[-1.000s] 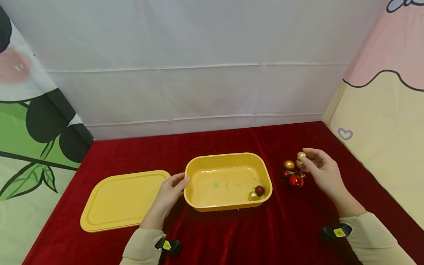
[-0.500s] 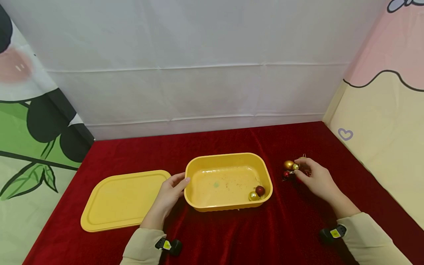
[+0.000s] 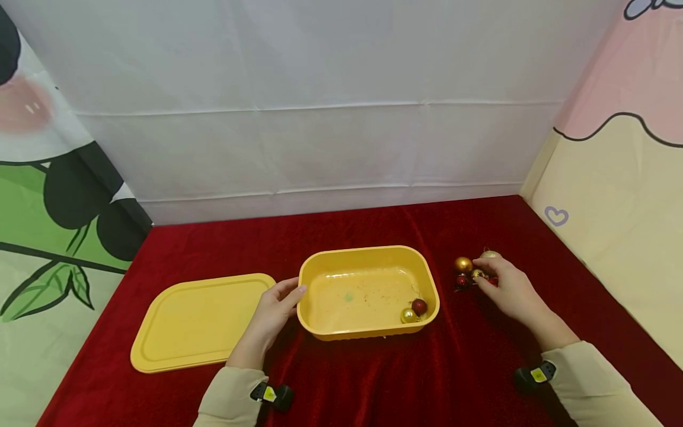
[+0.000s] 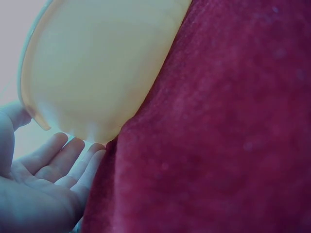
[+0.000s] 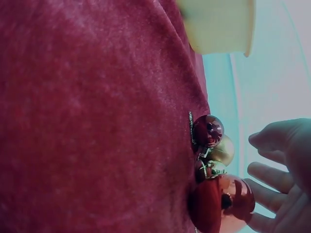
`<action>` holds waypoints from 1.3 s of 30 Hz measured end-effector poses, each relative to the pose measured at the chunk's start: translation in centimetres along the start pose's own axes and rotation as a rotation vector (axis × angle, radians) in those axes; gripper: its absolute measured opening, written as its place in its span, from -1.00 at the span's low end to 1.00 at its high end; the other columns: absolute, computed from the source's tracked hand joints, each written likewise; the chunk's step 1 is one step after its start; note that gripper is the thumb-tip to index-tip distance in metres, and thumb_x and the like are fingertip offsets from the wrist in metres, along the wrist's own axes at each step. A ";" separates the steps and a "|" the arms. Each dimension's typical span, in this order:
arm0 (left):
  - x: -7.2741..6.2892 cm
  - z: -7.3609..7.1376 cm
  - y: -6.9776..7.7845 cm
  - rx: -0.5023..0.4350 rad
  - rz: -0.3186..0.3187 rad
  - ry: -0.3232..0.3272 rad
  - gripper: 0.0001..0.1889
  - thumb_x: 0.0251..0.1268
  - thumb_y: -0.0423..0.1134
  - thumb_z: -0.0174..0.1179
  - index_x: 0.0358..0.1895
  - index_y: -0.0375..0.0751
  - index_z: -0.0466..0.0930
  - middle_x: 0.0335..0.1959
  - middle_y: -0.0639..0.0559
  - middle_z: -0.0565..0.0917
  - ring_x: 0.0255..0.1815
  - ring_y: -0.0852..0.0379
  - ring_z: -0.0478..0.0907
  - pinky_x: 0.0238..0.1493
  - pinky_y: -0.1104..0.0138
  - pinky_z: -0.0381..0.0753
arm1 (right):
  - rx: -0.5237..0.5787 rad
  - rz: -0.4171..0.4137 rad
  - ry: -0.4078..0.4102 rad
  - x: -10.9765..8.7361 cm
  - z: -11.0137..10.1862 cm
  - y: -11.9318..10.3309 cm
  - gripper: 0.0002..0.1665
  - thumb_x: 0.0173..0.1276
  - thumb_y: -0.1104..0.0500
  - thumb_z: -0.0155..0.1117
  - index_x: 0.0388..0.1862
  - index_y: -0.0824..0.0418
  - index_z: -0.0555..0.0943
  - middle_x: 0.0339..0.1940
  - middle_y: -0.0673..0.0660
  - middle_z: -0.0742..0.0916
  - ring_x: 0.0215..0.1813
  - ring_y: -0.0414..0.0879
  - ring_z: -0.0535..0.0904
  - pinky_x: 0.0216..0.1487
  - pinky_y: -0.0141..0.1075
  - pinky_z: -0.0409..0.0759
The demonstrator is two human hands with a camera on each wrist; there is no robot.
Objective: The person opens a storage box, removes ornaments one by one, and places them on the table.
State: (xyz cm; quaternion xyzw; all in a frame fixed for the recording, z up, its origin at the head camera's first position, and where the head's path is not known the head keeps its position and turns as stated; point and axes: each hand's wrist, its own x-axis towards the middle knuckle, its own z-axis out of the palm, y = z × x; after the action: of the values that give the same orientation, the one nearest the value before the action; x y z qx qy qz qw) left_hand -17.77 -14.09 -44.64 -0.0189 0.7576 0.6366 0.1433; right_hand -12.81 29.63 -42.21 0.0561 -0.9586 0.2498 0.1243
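My left hand (image 3: pixel 273 311) holds the left end of a yellow plastic box (image 3: pixel 368 252), thumb over the rim and fingers against the outer wall. A dark red bauble (image 3: pixel 419 306) and a gold bauble (image 3: pixel 408 315) lie in the box's near right corner. To the right, my right hand (image 3: pixel 511 292) reaches over a cluster of baubles, its thumb and fingers spread apart. A small shiny gold bauble (image 3: pixel 478 273) is right at its fingertips. Beside it are a matte gold bauble (image 3: pixel 463 264) and a small red one (image 3: pixel 462 281). The large red bauble (image 5: pixel 223 204) is mostly hidden in the head view.
A flat yellow lid (image 3: pixel 200 323) lies left of the box, partly behind my left forearm. A red velvet cloth (image 3: pixel 368 385) covers the table. A white curtain (image 3: pixel 331 148) hangs behind, and printed cloths stand at both sides.
My right hand has lowered the small shiny gold bauble from above the cluster to among the others, and its fingers have parted. The left hand and the box stay put.
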 end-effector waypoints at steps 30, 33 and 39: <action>-0.2 0.0 -0.3 0.009 0.010 -0.005 -0.46 0.36 0.00 0.10 0.30 -0.22 0.36 0.25 -0.17 0.45 0.11 0.02 0.51 0.06 0.26 0.59 | 0.039 -0.035 0.008 -0.5 -0.1 -3.3 -0.54 0.23 0.15 0.33 0.08 0.30 0.55 0.04 0.30 0.64 0.11 0.21 0.51 0.09 0.16 0.47; -0.1 0.0 -0.3 0.013 0.009 -0.003 -0.46 0.35 0.00 0.10 0.29 -0.20 0.37 0.25 -0.16 0.46 0.10 0.03 0.51 0.05 0.28 0.59 | 0.049 -0.064 0.007 -0.4 0.0 -4.0 -0.56 0.23 0.15 0.33 0.06 0.31 0.56 0.07 0.29 0.63 0.15 0.21 0.50 0.13 0.14 0.45; 0.0 -0.1 -0.2 0.006 0.019 -0.010 -0.48 0.37 -0.02 0.09 0.29 -0.22 0.36 0.26 -0.17 0.45 0.11 0.01 0.51 0.06 0.26 0.59 | 0.061 -0.116 -0.006 -0.1 0.3 -5.1 -0.58 0.23 0.14 0.34 0.04 0.30 0.57 0.12 0.29 0.61 0.17 0.19 0.49 0.12 0.10 0.48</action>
State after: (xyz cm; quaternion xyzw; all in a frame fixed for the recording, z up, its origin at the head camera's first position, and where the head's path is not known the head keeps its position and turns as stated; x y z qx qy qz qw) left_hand -17.70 -14.21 -44.80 -0.0081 0.7587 0.6359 0.1411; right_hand -11.89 25.02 -40.09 0.1163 -0.9461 0.2712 0.1338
